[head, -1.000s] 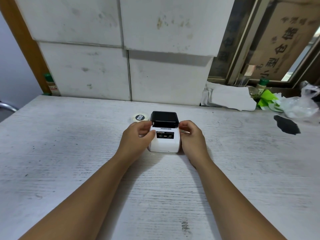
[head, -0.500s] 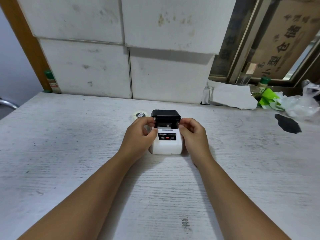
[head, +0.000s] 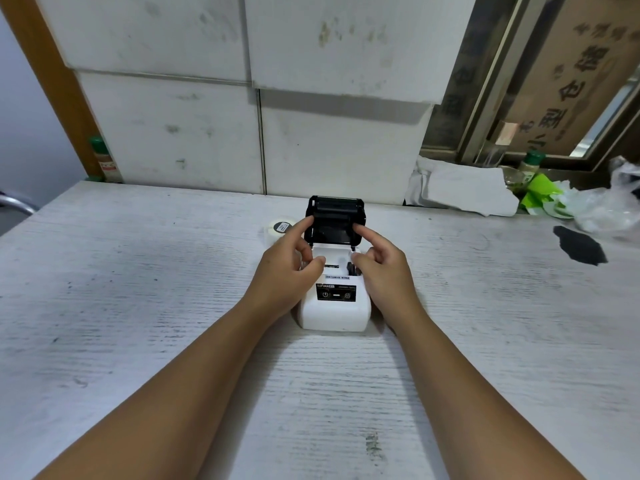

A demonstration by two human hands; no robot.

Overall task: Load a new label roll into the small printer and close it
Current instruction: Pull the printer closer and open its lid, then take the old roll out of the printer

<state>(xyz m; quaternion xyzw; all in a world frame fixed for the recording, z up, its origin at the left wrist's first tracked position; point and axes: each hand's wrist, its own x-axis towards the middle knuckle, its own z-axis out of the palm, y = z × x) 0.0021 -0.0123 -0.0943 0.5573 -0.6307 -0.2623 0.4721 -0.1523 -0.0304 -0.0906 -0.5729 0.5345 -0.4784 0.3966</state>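
Resting on the white table [head: 138, 306], label roll [head: 281, 227] lies just left of the printer [head: 335, 306]. Left hand [head: 287, 275] and right hand [head: 384, 275] each touch the raised black lid [head: 335, 220] with an index fingertip, grasping nothing.

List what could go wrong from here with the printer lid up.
1. The black lid is held up only by the index fingertips of the left hand and right hand; it may drop onto the thumbs at the open bay.
2. The label roll lies behind the left hand, so reaching back could knock it.
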